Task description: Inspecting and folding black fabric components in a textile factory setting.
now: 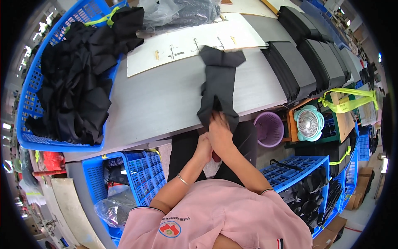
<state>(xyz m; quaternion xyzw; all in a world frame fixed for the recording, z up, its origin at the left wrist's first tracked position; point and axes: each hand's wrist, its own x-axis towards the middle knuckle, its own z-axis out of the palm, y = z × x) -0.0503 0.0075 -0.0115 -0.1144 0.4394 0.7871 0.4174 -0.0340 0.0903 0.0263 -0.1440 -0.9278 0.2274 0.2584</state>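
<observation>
A black fabric piece (220,79), sewn into a long shape with a flared far end, stretches from the table's front edge toward the white board. My right hand (219,132) is at its near end, fingers reaching into a fold there and slightly blurred. Just below and to the left, my left hand (203,148) is closed at the piece's near left corner, touching my right hand. Its fingertips are hidden behind the cloth and the right hand.
A blue basket (31,103) heaped with black fabric pieces (76,83) stands at left. Stacked black panels (292,68) lie at right on the grey table (153,95), a white board (145,58) behind. Below are a purple bin (269,129), a small fan (309,123) and blue crates (143,174).
</observation>
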